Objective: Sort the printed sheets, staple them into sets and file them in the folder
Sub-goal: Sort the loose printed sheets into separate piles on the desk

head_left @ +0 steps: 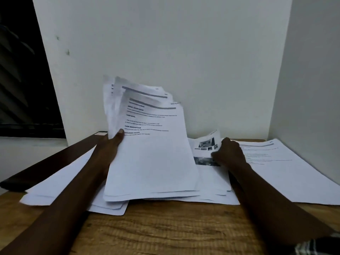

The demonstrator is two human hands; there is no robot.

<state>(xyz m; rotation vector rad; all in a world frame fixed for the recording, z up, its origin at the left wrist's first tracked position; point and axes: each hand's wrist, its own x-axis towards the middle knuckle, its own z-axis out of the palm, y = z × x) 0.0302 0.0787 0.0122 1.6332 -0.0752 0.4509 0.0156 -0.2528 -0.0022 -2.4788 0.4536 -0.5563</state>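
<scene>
My left hand (113,144) grips a fanned stack of printed sheets (150,144) by its left edge, thumb on the front, and holds it tilted up above the table. My right hand (229,153) pinches a sheet with small pictures (206,144) and curls it up off the middle pile (213,184). More sheets lie flat on the left (55,184). A printed page (279,166) lies to the right. No stapler or folder shows.
The wooden table (165,232) runs along the front. A dark brown strip (46,166) slants along the table's left edge. A white wall (184,52) stands close behind, and another wall closes in on the right. A dark window sits at the left.
</scene>
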